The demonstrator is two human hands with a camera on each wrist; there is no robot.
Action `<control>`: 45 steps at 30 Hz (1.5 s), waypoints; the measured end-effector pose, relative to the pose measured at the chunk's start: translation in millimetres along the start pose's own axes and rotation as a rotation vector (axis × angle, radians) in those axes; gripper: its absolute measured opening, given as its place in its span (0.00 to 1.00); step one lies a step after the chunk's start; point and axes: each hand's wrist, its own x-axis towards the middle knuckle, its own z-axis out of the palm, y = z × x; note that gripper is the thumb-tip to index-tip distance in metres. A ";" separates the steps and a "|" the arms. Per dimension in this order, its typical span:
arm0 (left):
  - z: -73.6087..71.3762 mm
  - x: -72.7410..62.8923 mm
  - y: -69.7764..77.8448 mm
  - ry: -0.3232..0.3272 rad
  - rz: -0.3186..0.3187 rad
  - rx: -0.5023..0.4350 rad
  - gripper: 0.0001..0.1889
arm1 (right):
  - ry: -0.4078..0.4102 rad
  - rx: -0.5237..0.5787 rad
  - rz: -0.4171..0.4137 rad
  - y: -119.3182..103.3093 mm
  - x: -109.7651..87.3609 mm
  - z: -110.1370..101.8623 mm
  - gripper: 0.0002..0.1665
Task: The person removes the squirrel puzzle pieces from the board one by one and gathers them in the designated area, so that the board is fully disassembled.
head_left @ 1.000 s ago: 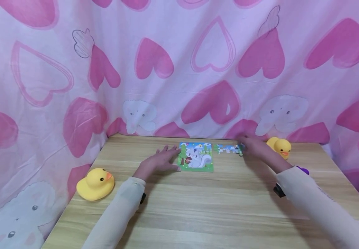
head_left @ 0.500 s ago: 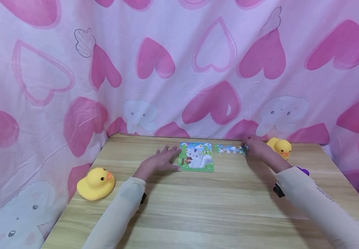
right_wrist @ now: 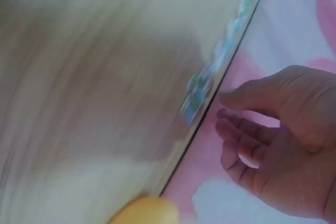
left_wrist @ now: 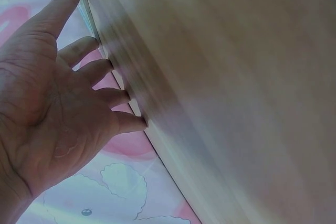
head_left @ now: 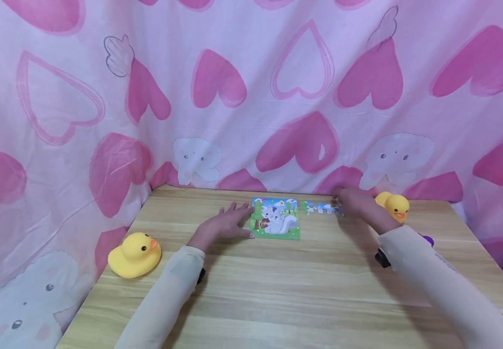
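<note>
A square squirrel picture puzzle (head_left: 275,218) lies flat near the back of the table. My left hand (head_left: 227,224) rests at its left side with fingers spread and fairly straight, and fingertips (left_wrist: 137,123) come down to the wood in the left wrist view. To the right of the picture runs a row of small jigsaw pieces (head_left: 317,207). My right hand (head_left: 356,201) hovers by the row's right end. In the right wrist view its fingers (right_wrist: 241,97) bend loosely with nothing between them, apart from the blurred pieces (right_wrist: 197,95).
One yellow rubber duck (head_left: 133,254) sits at the table's left edge. Another duck (head_left: 393,206) stands just behind my right wrist. A purple object (head_left: 428,239) is mostly hidden by the right sleeve. A pink heart-patterned curtain (head_left: 234,121) borders the wooden table (head_left: 277,291).
My right hand slid right with the end piece at its fingertips, then came off it and shifted slightly back left. The left hand has stayed in place.
</note>
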 end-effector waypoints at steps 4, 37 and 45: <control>1.9 2.2 -0.2 -0.003 0.009 0.000 0.47 | 0.030 -0.069 -0.146 -16.0 10.0 6.7 0.24; 2.3 -1.6 -1.1 -0.007 0.005 0.031 0.47 | -0.086 0.220 -0.291 -144.7 46.9 86.2 0.38; -0.9 1.0 1.8 -0.004 0.010 0.052 0.47 | -0.081 0.279 -0.283 -142.3 48.2 85.5 0.39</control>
